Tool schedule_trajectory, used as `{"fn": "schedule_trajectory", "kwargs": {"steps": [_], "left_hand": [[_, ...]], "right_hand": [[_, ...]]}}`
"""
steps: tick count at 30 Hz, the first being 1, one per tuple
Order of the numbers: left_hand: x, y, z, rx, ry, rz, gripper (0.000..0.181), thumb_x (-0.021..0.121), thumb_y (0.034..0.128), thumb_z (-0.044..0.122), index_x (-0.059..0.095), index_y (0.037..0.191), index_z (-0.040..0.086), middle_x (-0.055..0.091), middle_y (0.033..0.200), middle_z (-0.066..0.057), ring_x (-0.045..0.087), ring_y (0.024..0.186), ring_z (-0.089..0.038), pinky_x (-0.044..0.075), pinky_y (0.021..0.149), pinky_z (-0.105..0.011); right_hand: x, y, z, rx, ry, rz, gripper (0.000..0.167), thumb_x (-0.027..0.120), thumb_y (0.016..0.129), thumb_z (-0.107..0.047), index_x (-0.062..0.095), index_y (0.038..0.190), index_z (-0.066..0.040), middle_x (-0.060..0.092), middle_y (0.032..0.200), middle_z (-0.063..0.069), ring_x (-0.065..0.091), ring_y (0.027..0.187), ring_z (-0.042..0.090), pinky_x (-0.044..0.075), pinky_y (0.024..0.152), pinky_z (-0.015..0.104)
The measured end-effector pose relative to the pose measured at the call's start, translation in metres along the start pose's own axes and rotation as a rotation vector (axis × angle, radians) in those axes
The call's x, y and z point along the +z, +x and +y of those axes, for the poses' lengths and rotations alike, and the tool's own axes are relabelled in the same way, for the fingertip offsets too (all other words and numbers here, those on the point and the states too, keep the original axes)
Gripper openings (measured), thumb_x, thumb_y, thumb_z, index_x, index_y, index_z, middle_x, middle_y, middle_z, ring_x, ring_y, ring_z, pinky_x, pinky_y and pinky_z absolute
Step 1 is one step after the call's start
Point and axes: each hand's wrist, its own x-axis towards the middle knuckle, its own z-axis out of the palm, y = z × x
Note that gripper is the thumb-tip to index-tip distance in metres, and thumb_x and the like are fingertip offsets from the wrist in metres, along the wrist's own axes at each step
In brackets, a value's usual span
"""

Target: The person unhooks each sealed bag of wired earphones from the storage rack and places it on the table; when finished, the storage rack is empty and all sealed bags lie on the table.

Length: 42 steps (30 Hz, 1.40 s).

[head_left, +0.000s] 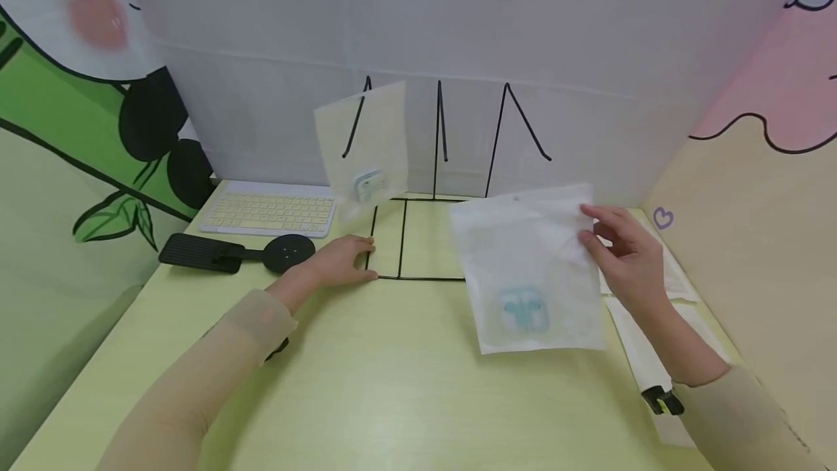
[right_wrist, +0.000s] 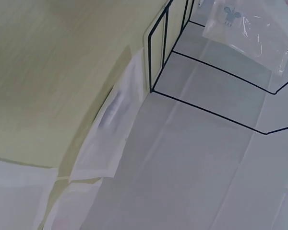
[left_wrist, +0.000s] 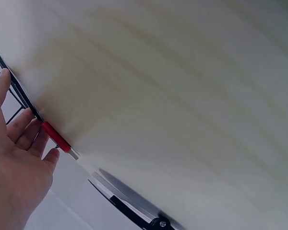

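In the head view, your right hand (head_left: 624,256) pinches the pouch (head_left: 526,253) by its upper right edge, thumb against fingers, so it hangs facing you in front of the rack (head_left: 431,279), toward its right side. The earphones (head_left: 525,310), as they seem, sit low inside and probably weigh the sheet straight. Your left hand (head_left: 336,260) grasps nothing: spread thumb and fingertips rest at the rack's front left corner on the bench (head_left: 392,384), likely to steady the frame. On the rack's left hook hangs the small pouch (head_left: 382,122), its top on the wire. Left of the rack lie the keyboard (head_left: 268,211) and stand (head_left: 251,255); right of it lie flat pouches (head_left: 676,282), perhaps for easy reach.

In the left wrist view, your loose fingers meet dark wire, apparently the rack's. Near your thumb is a red thing (left_wrist: 56,136), with a dark tool (left_wrist: 132,203) beyond; I cannot tell what either is.

In the right wrist view, your grip cannot be told; more flat pouches lie beside the rack.
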Motion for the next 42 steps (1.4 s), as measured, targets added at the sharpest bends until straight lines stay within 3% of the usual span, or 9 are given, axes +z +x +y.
{"fn": "schedule_trajectory", "kwargs": {"steps": [7, 14, 17, 23, 25, 32, 42], "left_hand": [[-0.002, -0.001, 0.002, 0.013, -0.006, 0.005, 0.064, 0.067, 0.0848, 0.044, 0.055, 0.13, -0.001, 0.044, 0.144, -0.015, 0.039, 0.132, -0.034, 0.032, 0.112, -0.045], [-0.003, -0.001, 0.004, 0.009, -0.016, 0.01, 0.064, 0.068, 0.0846, 0.042, 0.055, 0.129, -0.002, 0.044, 0.143, -0.015, 0.04, 0.132, -0.034, 0.032, 0.112, -0.045], [-0.004, -0.002, 0.006, 0.008, -0.021, 0.008, 0.063, 0.068, 0.0845, 0.041, 0.055, 0.129, -0.002, 0.044, 0.143, -0.015, 0.04, 0.132, -0.034, 0.031, 0.112, -0.045], [-0.007, -0.002, 0.007, -0.001, -0.019, -0.003, 0.064, 0.068, 0.0847, 0.041, 0.054, 0.13, -0.002, 0.043, 0.144, -0.016, 0.039, 0.133, -0.035, 0.03, 0.112, -0.045], [-0.007, -0.002, 0.007, -0.002, -0.017, -0.006, 0.064, 0.068, 0.0848, 0.041, 0.054, 0.13, -0.002, 0.043, 0.144, -0.016, 0.038, 0.133, -0.035, 0.03, 0.112, -0.045], [-0.004, -0.001, 0.006, 0.005, -0.018, -0.001, 0.065, 0.067, 0.0847, 0.043, 0.054, 0.13, -0.002, 0.043, 0.144, -0.015, 0.038, 0.133, -0.034, 0.03, 0.113, -0.045], [-0.002, -0.001, 0.003, -0.009, -0.017, -0.006, 0.065, 0.067, 0.0849, 0.043, 0.054, 0.131, -0.001, 0.043, 0.145, -0.014, 0.038, 0.133, -0.034, 0.03, 0.113, -0.044]], "right_hand": [[-0.025, -0.018, 0.002, 0.053, 0.086, 0.007, 0.042, 0.054, 0.073, 0.032, 0.057, 0.113, 0.02, 0.065, 0.106, 0.008, 0.057, 0.079, 0.01, 0.051, 0.066, 0.009], [-0.054, -0.033, 0.012, 0.156, -0.131, -0.112, 0.04, 0.059, 0.076, 0.025, 0.058, 0.116, 0.016, 0.065, 0.109, -0.001, 0.059, 0.084, 0.006, 0.051, 0.072, 0.008], [-0.065, -0.039, 0.018, 0.174, -0.16, -0.154, 0.042, 0.059, 0.075, 0.027, 0.057, 0.116, 0.016, 0.065, 0.111, -0.003, 0.059, 0.086, 0.006, 0.051, 0.074, 0.007], [-0.08, -0.05, 0.026, 0.243, -0.292, -0.238, 0.044, 0.062, 0.076, 0.023, 0.058, 0.118, 0.01, 0.062, 0.114, -0.01, 0.06, 0.087, 0.002, 0.048, 0.063, 0.007], [-0.083, -0.052, 0.026, 0.271, -0.293, -0.282, 0.044, 0.062, 0.077, 0.021, 0.057, 0.12, 0.01, 0.062, 0.115, -0.009, 0.061, 0.088, 0.002, 0.049, 0.06, 0.009], [-0.098, -0.055, 0.025, 0.362, -0.4, -0.425, 0.048, 0.067, 0.081, 0.008, 0.056, 0.127, -0.002, 0.057, 0.116, -0.009, 0.062, 0.084, 0.003, 0.051, 0.058, 0.015], [-0.12, -0.064, 0.039, 0.276, -0.412, -0.652, 0.053, 0.069, 0.077, 0.012, 0.055, 0.127, 0.0, 0.052, 0.108, 0.0, 0.048, 0.087, 0.005, 0.049, 0.069, 0.012]]}}
